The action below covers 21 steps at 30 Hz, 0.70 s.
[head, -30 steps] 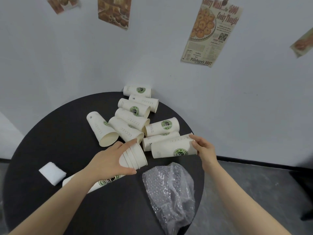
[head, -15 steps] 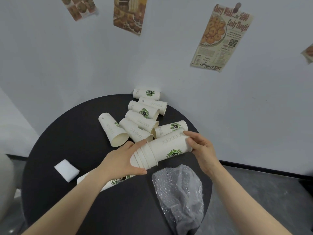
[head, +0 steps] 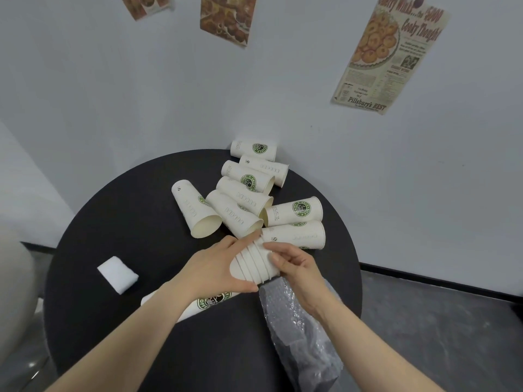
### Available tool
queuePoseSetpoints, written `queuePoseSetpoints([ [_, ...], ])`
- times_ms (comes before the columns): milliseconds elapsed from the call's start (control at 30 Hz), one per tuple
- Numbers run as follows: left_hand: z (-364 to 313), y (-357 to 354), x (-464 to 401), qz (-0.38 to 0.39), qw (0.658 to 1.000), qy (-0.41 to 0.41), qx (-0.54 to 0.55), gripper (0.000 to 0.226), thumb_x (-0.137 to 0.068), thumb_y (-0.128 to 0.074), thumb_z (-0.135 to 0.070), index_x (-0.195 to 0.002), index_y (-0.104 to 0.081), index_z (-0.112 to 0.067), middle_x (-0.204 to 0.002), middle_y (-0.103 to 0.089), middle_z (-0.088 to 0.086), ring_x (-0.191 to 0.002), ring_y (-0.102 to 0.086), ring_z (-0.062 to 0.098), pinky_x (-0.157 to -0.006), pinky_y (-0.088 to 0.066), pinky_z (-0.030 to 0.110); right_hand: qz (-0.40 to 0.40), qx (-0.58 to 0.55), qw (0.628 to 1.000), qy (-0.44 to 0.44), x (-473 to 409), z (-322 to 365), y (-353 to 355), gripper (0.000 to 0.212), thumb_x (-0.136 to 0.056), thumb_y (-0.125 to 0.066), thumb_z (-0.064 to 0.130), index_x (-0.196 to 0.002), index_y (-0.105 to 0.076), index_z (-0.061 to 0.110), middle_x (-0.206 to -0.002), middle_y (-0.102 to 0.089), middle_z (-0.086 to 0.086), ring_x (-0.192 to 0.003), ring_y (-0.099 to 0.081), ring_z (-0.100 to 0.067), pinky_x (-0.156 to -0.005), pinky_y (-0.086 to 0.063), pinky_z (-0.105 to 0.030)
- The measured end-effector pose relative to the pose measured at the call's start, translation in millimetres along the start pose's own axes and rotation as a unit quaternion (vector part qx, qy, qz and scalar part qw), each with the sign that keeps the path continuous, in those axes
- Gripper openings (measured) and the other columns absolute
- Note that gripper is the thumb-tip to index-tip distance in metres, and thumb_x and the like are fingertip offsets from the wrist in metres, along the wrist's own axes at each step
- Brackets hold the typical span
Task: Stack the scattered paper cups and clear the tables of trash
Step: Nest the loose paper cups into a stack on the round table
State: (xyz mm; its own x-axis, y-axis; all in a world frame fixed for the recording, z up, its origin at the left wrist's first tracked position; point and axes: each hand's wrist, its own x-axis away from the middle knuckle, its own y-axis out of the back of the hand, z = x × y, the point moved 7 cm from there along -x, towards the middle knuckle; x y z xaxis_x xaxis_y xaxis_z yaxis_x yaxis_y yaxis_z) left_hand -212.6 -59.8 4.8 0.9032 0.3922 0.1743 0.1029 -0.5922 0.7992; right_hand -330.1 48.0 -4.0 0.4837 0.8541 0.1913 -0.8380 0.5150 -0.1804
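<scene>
Cups nested into one stack (head: 254,263) sit between my hands above the near middle of the round black surface (head: 119,210); my left hand (head: 215,267) has its fingers curled round the stack's rims, and my right hand (head: 294,264) pinches its open end. I judge the job roughly midway: eight loose cups (head: 246,199) lie on their sides just beyond, toward the wall. Trash is untouched too, with crumpled clear plastic wrap (head: 300,335) at the near right edge and a white folded napkin (head: 117,274) to the left.
</scene>
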Motion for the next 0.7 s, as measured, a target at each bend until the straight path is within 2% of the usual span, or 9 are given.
queuePoseSetpoints([
  [67,3,1,-1,-0.008,1.000,0.005,-0.001,0.098,-0.068,-0.064,-0.069,-0.135,0.007,-0.067,-0.120,-0.037,-0.021,-0.096,-0.044,0.000,-0.074,-0.039,0.023,-0.037,0.026,0.999,0.012,-10,3,23,0.025,-0.078,-0.069,0.021,-0.103,-0.073,0.021,-0.101,-0.072,-0.003,-0.096,-0.063,-0.021,-0.084,-0.050,-0.037],
  [133,6,1,-2,-0.012,1.000,0.007,0.001,0.097,-0.068,-0.064,-0.070,-0.132,0.009,-0.071,-0.120,-0.035,-0.023,-0.098,-0.044,-0.001,-0.076,-0.042,0.023,-0.119,0.075,0.990,0.025,-22,6,61,0.026,-0.084,-0.067,0.014,-0.107,-0.070,0.027,-0.108,-0.071,0.002,-0.105,-0.062,-0.015,-0.086,-0.051,-0.028],
  [233,11,3,-3,-0.019,1.000,0.015,0.011,0.095,-0.067,-0.064,-0.070,-0.129,0.009,-0.073,-0.121,-0.034,-0.025,-0.100,-0.044,-0.003,-0.078,-0.043,0.023,-0.217,0.172,0.961,0.022,-41,6,118,0.034,-0.086,-0.065,0.006,-0.115,-0.067,0.024,-0.126,-0.056,-0.004,-0.119,-0.051,-0.017,-0.104,-0.041,-0.032],
  [333,17,5,-4,-0.031,0.999,0.028,0.011,0.097,-0.068,-0.065,-0.069,-0.137,0.003,-0.065,-0.120,-0.035,-0.023,-0.098,-0.045,-0.002,-0.074,-0.040,0.021,-0.211,0.267,0.940,-0.011,-64,-1,150,0.036,-0.086,-0.063,0.004,-0.119,-0.066,0.019,-0.137,-0.046,-0.010,-0.128,-0.042,-0.019,-0.110,-0.034,-0.034],
  [400,21,5,-5,-0.037,0.999,0.034,0.016,0.097,-0.068,-0.065,-0.068,-0.139,0.001,-0.063,-0.118,-0.035,-0.024,-0.097,-0.045,-0.002,-0.073,-0.039,0.021,-0.180,0.286,0.940,-0.045,-78,-9,158,0.036,-0.087,-0.063,0.003,-0.119,-0.066,0.019,-0.139,-0.046,-0.010,-0.130,-0.042,-0.021,-0.110,-0.034,-0.035],
  [500,26,4,-4,-0.036,0.998,0.044,0.027,0.097,-0.068,-0.066,-0.068,-0.140,-0.001,-0.062,-0.115,-0.034,-0.025,-0.097,-0.046,-0.001,-0.076,-0.042,0.022,-0.146,0.243,0.956,-0.079,-89,-21,161,0.033,-0.087,-0.061,-0.001,-0.114,-0.067,0.017,-0.133,-0.054,-0.010,-0.118,-0.050,-0.020,-0.096,-0.038,-0.026],
  [700,31,2,-1,-0.032,0.997,0.054,0.036,0.097,-0.069,-0.066,-0.067,-0.140,0.001,-0.063,-0.116,-0.036,-0.023,-0.098,-0.049,0.000,-0.080,-0.046,0.024,-0.196,0.177,0.961,-0.077,-84,-29,166,0.031,-0.085,-0.057,-0.010,-0.099,-0.069,0.015,-0.116,-0.064,-0.012,-0.089,-0.058,-0.010,-0.065,-0.046,-0.008],
])
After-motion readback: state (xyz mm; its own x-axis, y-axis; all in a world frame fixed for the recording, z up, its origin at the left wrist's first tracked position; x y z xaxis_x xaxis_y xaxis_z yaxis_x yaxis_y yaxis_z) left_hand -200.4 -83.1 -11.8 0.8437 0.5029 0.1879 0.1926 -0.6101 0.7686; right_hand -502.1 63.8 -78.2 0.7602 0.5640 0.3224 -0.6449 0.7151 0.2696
